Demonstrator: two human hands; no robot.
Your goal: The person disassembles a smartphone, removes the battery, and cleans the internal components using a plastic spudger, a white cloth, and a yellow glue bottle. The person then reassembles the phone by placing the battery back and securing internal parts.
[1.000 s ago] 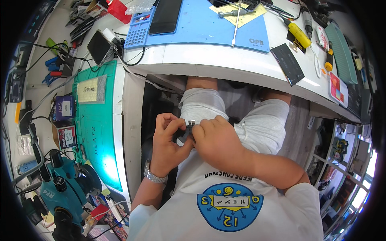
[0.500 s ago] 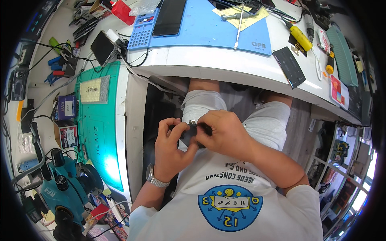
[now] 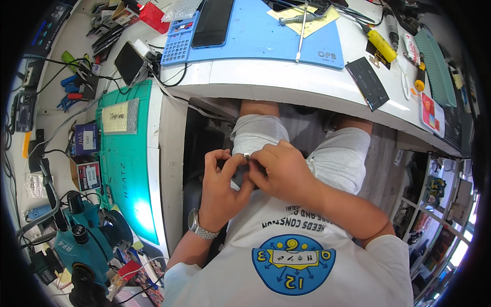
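Observation:
Over my lap, both hands meet around a small piece with a shiny metal end [image 3: 246,155]. It looks like a little plug, but most of it is hidden by fingers and its kind is too small to make out. My left hand [image 3: 219,189], with a silver watch [image 3: 197,225] on the wrist, pinches it from the left between thumb and index finger. From the right, my right hand [image 3: 282,171] closes on it with curled fingers, the fingertips of both hands nearly touching.
Ahead, a blue work mat [image 3: 276,38] on the white desk holds a black phone [image 3: 211,23] and a thin metal tool [image 3: 303,36]. A dark flat panel [image 3: 367,83] overhangs the desk edge. To the left are a green mat [image 3: 125,169] and a teal microscope [image 3: 84,240].
The metal end was showing higher above the fingertips; now less of it shows, and it is turned. My right fingers have shifted slightly. Both hands keep their grip.

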